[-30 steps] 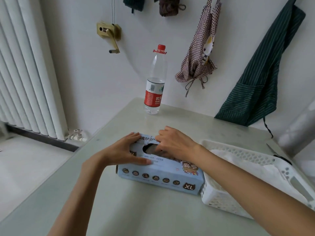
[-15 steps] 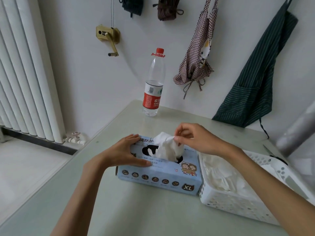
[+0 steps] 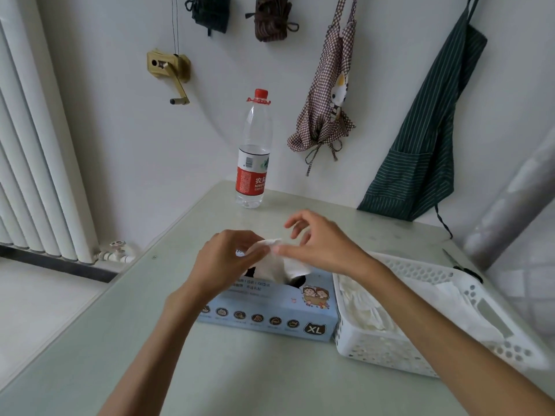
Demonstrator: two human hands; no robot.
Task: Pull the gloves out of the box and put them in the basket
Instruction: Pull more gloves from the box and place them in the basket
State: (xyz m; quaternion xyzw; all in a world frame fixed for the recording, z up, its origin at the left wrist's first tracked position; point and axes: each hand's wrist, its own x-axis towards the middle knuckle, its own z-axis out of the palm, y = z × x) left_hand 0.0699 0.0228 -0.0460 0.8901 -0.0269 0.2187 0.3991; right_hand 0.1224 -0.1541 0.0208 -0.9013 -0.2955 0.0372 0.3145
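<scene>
Both hands pinch a white glove above the box: left hand, right hand; the basket sits just beside the box.

Pale blue cardboard glove box marked "XL" on its front corner, clear plastic bottle with red label reading "农夫", smaller print illegible

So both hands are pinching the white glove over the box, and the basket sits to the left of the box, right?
Not quite. In the head view the basket sits to the right of the box, touching its end, not to the left. The rest holds: the left hand and right hand both pinch the white glove over the box.
</scene>
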